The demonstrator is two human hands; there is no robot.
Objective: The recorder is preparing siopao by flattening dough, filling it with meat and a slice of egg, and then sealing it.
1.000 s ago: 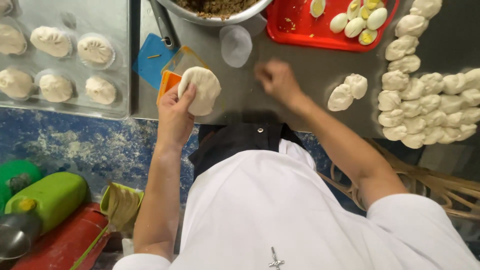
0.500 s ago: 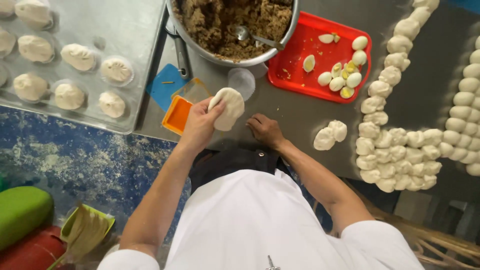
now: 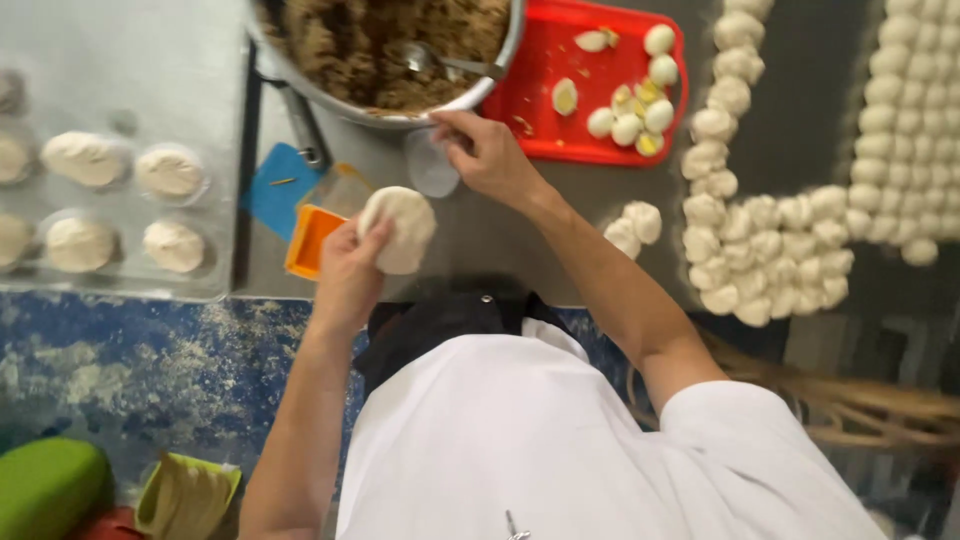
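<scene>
My left hand (image 3: 348, 278) holds a flat round of white dough (image 3: 402, 226) up above the table's near edge. My right hand (image 3: 492, 158) is stretched forward with curled fingers at the rim of a large metal bowl (image 3: 506, 62); nothing shows in them. The bowl holds brown minced filling (image 3: 370, 48) and a spoon (image 3: 432, 60). A small translucent cup (image 3: 430, 172) sits just under my right hand.
A red tray (image 3: 532, 112) with halved boiled eggs (image 3: 632, 112) lies right of the bowl. Several raw dough balls (image 3: 765, 238) are lined up at the right. A metal tray (image 3: 120, 70) with filled buns (image 3: 86, 156) stands left. Orange (image 3: 310, 240) and blue (image 3: 278, 188) scrapers lie nearby.
My right hand has left the table near my body and moved forward to the bowl's rim. My left hand still holds the dough round, a little lower and nearer.
</scene>
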